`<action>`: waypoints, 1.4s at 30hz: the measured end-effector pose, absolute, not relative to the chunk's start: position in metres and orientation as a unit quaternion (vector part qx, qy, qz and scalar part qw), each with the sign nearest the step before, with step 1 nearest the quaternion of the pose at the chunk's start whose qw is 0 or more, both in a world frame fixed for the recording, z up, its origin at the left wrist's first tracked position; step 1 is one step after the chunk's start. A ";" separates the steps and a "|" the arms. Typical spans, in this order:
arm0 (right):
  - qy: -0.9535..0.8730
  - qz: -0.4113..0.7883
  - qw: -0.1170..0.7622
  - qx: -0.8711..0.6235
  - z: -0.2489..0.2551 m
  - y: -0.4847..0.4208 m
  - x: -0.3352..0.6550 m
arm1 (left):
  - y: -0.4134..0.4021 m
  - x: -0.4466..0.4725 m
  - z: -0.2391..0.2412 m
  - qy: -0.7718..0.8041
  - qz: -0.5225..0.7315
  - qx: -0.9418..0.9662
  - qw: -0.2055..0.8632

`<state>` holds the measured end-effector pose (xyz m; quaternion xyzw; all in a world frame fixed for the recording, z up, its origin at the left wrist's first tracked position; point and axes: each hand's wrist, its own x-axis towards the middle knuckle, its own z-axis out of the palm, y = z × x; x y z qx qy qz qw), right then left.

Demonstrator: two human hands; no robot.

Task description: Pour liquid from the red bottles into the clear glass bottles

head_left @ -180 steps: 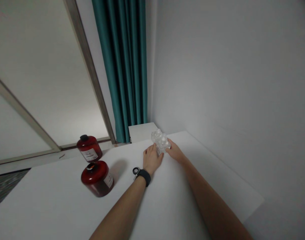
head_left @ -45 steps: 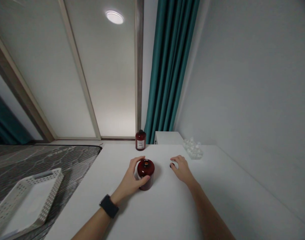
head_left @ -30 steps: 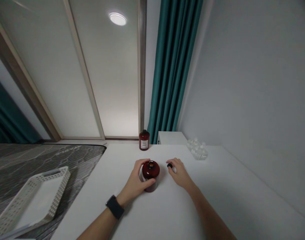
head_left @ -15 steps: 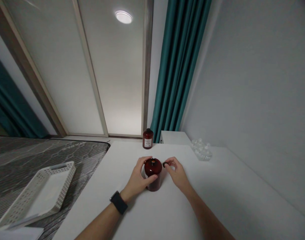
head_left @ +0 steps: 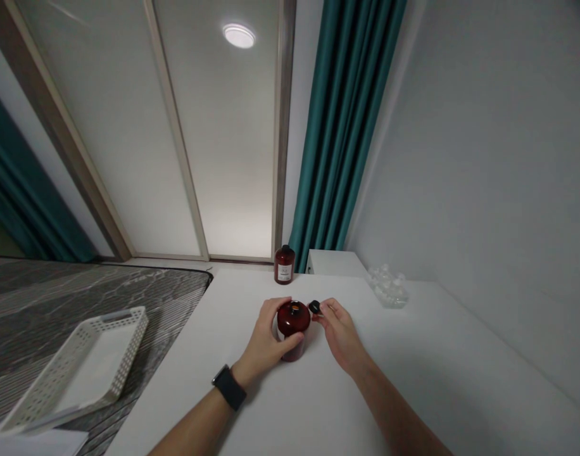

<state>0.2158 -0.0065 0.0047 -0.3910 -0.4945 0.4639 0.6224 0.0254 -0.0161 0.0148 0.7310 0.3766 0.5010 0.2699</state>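
The left hand (head_left: 266, 339) is curled around a squat dark red bottle (head_left: 292, 328), thumb in front and fingers round the far side, so the bottle stands upright and steady on the white desk (head_left: 318, 405), about midway between its left and right edges and nearer the far edge than the near one. The bottle's neck looks uncovered. Just beside that neck, level with it, the right hand (head_left: 340, 330) pinches a small black cap (head_left: 313, 307) between thumb and forefinger, the other fingers loosely bent; holding it by the tips seems to keep the cap free to turn and lets it line up with the opening. A dark watch (head_left: 228, 387) sits on the left wrist.

A second red bottle (head_left: 284, 265), capped and labelled, stands at the desk's far edge, clear of the hands. A cluster of clear plastic bottles (head_left: 389, 288) sits against the wall towards the far right corner. Off the left edge, a white perforated tray (head_left: 81, 367) lies on a grey patterned mattress (head_left: 57, 291)
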 end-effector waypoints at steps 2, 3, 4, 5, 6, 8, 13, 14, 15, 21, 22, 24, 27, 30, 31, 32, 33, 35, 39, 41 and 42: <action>-0.493 0.455 0.629 -0.392 0.012 -0.007 0.215 | -0.016 0.026 0.015 0.381 0.501 0.731 0.264; -0.497 0.447 0.631 -0.393 0.016 -0.007 0.215 | -0.016 0.026 0.015 0.381 0.502 0.732 0.259; -0.507 0.435 0.632 -0.392 0.020 -0.007 0.214 | -0.016 0.026 0.014 0.381 0.503 0.733 0.253; -0.523 0.418 0.631 -0.391 0.025 -0.008 0.213 | -0.016 0.026 0.013 0.381 0.503 0.735 0.247; -0.554 0.382 0.629 -0.390 0.029 -0.009 0.212 | -0.016 0.026 0.012 0.381 0.504 0.737 0.240; -0.602 0.300 0.630 -0.387 0.037 -0.012 0.207 | -0.016 0.026 0.010 0.381 0.505 0.741 0.224; -0.677 0.152 0.629 -0.350 0.047 -0.020 0.192 | -0.016 0.025 0.008 0.378 0.509 0.754 0.172; -0.687 0.127 0.628 -0.342 0.047 -0.021 0.190 | -0.016 0.025 0.008 0.375 0.512 0.756 0.160; -0.696 0.103 0.626 -0.337 0.046 -0.023 0.188 | -0.017 0.025 0.008 0.372 0.514 0.759 0.149; -0.711 0.054 0.612 -0.342 0.037 -0.032 0.186 | -0.019 0.027 0.010 0.365 0.496 0.780 0.112; -0.710 0.057 0.611 -0.345 0.034 -0.033 0.187 | -0.019 0.027 0.010 0.363 0.490 0.784 0.113; -0.706 0.065 0.612 -0.350 0.031 -0.036 0.189 | -0.020 0.026 0.010 0.355 0.482 0.793 0.115; -0.700 0.095 0.615 -0.352 0.026 -0.039 0.191 | -0.021 0.025 0.010 0.335 0.485 0.799 0.117; -0.697 0.131 0.611 -0.350 0.023 -0.040 0.191 | -0.020 0.025 0.010 0.318 0.495 0.799 0.122; -0.700 0.133 0.609 -0.348 0.023 -0.040 0.192 | -0.020 0.026 0.010 0.315 0.497 0.799 0.124; -0.704 0.129 0.608 -0.344 0.024 -0.040 0.192 | -0.020 0.026 0.011 0.314 0.497 0.799 0.127; -0.707 0.121 0.608 -0.339 0.024 -0.040 0.192 | -0.020 0.027 0.011 0.313 0.498 0.798 0.131; -0.710 0.103 0.612 -0.332 0.026 -0.040 0.193 | -0.020 0.029 0.011 0.315 0.498 0.796 0.140; -0.710 0.093 0.615 -0.332 0.026 -0.041 0.196 | -0.021 0.032 0.011 0.325 0.497 0.790 0.154; -0.708 0.099 0.616 -0.331 0.025 -0.042 0.198 | -0.022 0.032 0.011 0.325 0.495 0.790 0.160; -0.706 0.101 0.618 -0.330 0.025 -0.043 0.198 | -0.022 0.032 0.011 0.324 0.494 0.790 0.162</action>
